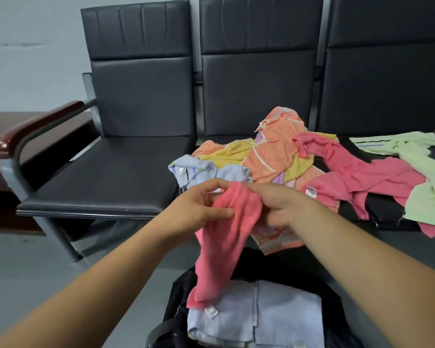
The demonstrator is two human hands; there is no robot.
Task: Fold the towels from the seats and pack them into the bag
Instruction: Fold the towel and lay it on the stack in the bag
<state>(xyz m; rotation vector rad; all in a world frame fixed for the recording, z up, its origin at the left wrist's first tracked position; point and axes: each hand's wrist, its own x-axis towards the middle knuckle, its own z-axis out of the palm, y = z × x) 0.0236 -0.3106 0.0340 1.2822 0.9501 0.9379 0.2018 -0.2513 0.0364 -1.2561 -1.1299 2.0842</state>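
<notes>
Now: left hand [199, 209] and right hand [279, 204] both pinch the top edge of the pink towel [226, 234]. It hangs bunched, its tail touching the folded light-blue towel [274, 310] in the open black bag [178, 297] below. Risk: the tail rumples that fold, or the towel drops in unfolded. The towel pile [274, 151] overhangs the middle seat's front edge; a snag could slide it off. Black padded seats [106, 177], wood-capped armrest [35, 126], grey wall, grey floor.
</notes>
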